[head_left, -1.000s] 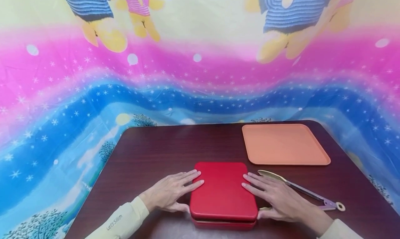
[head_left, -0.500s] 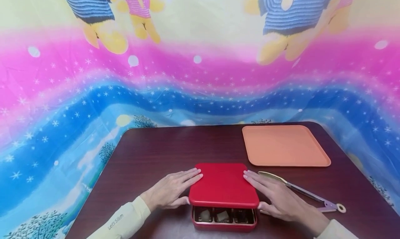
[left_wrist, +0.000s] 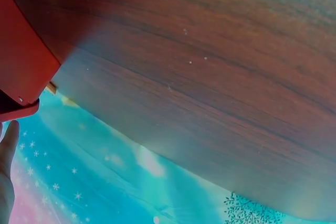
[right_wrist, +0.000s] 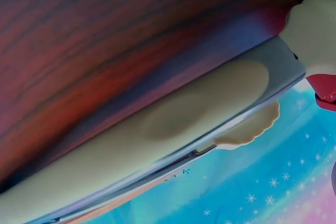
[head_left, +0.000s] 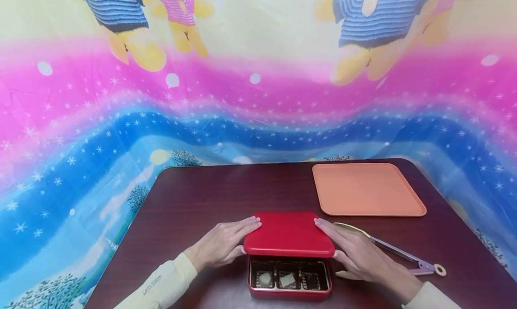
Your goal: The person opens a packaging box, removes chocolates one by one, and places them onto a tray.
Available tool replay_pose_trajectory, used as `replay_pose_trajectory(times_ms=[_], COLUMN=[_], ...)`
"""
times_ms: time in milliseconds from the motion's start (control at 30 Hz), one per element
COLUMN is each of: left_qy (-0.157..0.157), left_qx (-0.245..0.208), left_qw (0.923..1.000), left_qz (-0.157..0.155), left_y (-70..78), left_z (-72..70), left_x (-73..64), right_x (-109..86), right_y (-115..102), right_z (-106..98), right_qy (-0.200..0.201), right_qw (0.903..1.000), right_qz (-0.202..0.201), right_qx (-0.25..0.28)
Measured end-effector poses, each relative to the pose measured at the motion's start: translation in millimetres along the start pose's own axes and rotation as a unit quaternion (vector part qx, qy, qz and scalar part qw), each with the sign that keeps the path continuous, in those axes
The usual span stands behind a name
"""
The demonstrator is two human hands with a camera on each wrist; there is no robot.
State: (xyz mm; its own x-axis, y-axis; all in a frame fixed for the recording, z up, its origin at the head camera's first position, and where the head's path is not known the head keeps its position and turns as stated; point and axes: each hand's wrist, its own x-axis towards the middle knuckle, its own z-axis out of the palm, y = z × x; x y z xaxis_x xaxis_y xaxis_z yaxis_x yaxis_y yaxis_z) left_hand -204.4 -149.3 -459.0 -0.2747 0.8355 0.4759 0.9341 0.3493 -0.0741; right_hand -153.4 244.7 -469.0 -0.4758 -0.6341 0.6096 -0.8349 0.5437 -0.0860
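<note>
Red lid (head_left: 288, 237) slants above red box (head_left: 290, 294) on counter (head_left: 202, 197), front edge raised, compartments (head_left: 276, 274) exposed. Grip: left hand (head_left: 220, 244) and right hand (head_left: 357, 257) partly closed, lid pinched at opposite sides, likely for even support. Tongs (head_left: 397, 250) lie beside right hand.

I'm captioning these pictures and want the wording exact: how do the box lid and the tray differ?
Colour: the box lid is red, the tray orange. Support: the left hand and right hand hold the lid, while the tray lies on the table with no hand on it. Pose: the lid's near edge is raised above the red box; the tray lies flat. Both are roughly rectangular with rounded corners.
</note>
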Motion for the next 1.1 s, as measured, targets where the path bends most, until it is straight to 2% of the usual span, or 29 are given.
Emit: replay_pose_trajectory(times_ms=[167,400,667,900,1000,1100], left_qy=[0.018,0.021,0.049,0.066,0.074,0.084], left_qx=[0.006,0.007,0.019,0.017,0.007,-0.008], left_qw=[0.9998,0.9995,0.9986,0.9974,0.9966,0.9946], left_qz=[-0.007,-0.023,-0.008,-0.022,-0.038,-0.061], left_y=[-0.6,-0.6,-5.2,-9.9,-12.5,-15.1], left_z=[0.3,-0.4,0.5,-2.4,-3.8,-5.9], left_x=[2.2,3.9,7.5,16.5,21.7,27.1], right_x=[1.3,1.6,5.7,14.1,19.0,25.5], right_y=[0.5,0.2,2.2,6.1,9.7,11.6], right_z=[0.6,2.0,3.9,5.9,6.4,5.8], right_qy=[-0.008,-0.021,-0.025,-0.004,0.019,0.039], right_qw=[0.9996,0.9981,0.9967,0.996,0.9958,0.9933], right_qz=[0.025,0.051,0.07,0.089,0.089,0.109], right_qx=[-0.014,-0.03,-0.035,-0.001,0.001,0.003])
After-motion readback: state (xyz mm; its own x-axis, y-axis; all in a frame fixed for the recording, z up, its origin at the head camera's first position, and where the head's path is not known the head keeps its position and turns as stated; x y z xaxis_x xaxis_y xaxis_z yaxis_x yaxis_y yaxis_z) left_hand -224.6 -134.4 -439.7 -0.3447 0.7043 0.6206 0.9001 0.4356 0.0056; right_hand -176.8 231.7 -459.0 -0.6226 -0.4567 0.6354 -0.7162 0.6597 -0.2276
